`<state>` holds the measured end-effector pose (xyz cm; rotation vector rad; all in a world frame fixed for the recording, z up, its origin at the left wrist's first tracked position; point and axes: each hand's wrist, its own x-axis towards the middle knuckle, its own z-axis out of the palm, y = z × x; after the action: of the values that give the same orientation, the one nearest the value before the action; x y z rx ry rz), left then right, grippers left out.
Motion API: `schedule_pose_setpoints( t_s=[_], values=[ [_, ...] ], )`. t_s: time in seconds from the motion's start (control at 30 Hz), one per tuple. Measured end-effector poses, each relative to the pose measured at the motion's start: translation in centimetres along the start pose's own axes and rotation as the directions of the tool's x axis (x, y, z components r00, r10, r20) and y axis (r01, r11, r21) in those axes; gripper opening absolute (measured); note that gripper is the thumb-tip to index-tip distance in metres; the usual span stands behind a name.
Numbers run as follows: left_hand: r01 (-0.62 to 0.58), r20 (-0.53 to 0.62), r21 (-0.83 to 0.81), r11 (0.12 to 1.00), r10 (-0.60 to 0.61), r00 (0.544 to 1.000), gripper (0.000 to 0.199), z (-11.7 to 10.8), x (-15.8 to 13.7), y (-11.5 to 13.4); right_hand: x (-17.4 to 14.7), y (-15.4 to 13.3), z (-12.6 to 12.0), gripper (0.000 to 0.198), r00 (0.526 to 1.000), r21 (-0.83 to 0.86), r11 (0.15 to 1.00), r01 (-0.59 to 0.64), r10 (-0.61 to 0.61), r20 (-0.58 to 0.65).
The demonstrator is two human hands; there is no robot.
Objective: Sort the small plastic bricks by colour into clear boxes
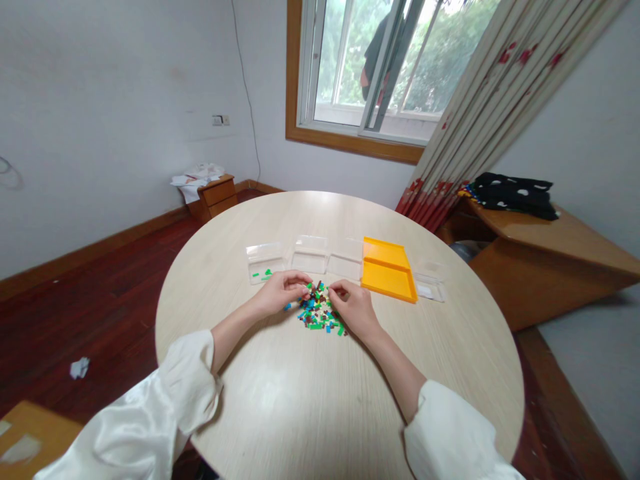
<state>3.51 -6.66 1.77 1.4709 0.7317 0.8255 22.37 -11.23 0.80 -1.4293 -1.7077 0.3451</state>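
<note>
A heap of small building bricks (315,325) in green, brown, blue and yellow lies on the round table. At its left edge, my left hand (280,293) has thumb and fingers drawn together; green shows by the fingertips, but what they hold is too small to name. My right hand (354,308) pinches at the heap's upper right side, and anything between its fingertips is hidden. Just beyond my left hand stands an open clear plastic box (254,279) with a few green bricks (268,272) inside.
Behind the heap are two more open clear boxes (309,261) (345,267), an open orange case (390,283) and a small clear box (431,289) at right. The round table (300,407) has its far edge near a window and curtain (470,127). Wooden cabinets flank it.
</note>
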Motion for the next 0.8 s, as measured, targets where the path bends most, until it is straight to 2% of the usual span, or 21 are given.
schedule_pose_setpoints(
  t_s=[0.17,0.3,0.43,0.8],
  values=[
    [0.058,0.015,-0.119,0.991,-0.056,0.998,0.027,-0.1,0.0,0.3,-0.1,-0.3,-0.1,0.014,0.998,0.030,0.999,0.045,-0.044,-0.046],
    [0.153,0.020,-0.162,0.975,-0.152,0.988,0.021,-0.2,0.2,0.0,-0.3,-0.9,-0.2,0.012,0.993,0.050,0.994,0.098,-0.094,-0.075],
    [0.174,0.030,-0.180,0.968,-0.172,0.985,0.022,-0.2,0.1,-0.1,-0.7,-1.7,-0.2,0.010,0.985,0.082,0.984,0.156,-0.148,-0.088],
    [0.204,0.218,-0.114,0.972,-0.176,0.960,0.034,0.1,-0.4,0.7,-1.2,-2.5,0.3,0.014,0.958,0.076,0.955,0.285,-0.285,-0.016]
  ],
)
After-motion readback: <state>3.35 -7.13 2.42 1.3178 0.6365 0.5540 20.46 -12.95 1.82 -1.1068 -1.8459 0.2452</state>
